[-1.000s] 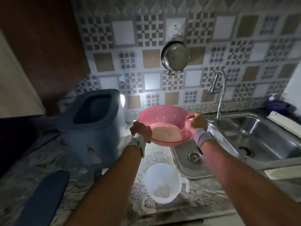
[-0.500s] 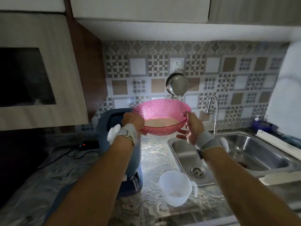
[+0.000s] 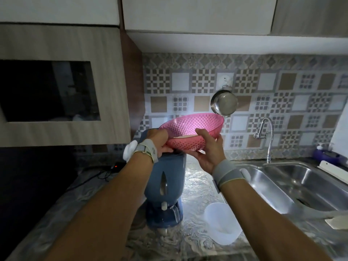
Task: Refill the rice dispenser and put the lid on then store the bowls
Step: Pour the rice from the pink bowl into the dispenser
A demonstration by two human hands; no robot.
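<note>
- Dim kitchen, with patterned wall tiles [image 3: 250, 102] behind and pale cupboards [image 3: 197, 14] up top.
- Swirly stone desk [image 3: 195, 187] below, lit by a bright patch near the middle.
- Blue rice dispenser [image 3: 165, 183] standing on the desk, lid off, top hidden behind the bowl and hand.
- Pink bowl [image 3: 192, 132] held up over the dispenser, tipped down toward the left side.
- A little rice [image 3: 185, 136] showing inside, low against the near wall of the bowl.
- Left hand [image 3: 160, 143] with its grip curled round the low left rim, just above the dispenser top.
- Right hand [image 3: 207, 147] under the bowl, thumb hooked over the near rim, fingers spread on the bottom, so grasping it too.
- Grey bands on both wrists.
- White jug [image 3: 221, 223] on the desk near the front, between the dispenser and the sink.
- Shiny steel sink [image 3: 293, 181] on the right, with a bendy tap [image 3: 267, 136] on the wall over it.
- Small steel pan [image 3: 224, 103] hanging on a wall hook, just behind the bowl's high edge.
- Dark box with a red light [image 3: 115, 165] and wires, far left on the desk.
</note>
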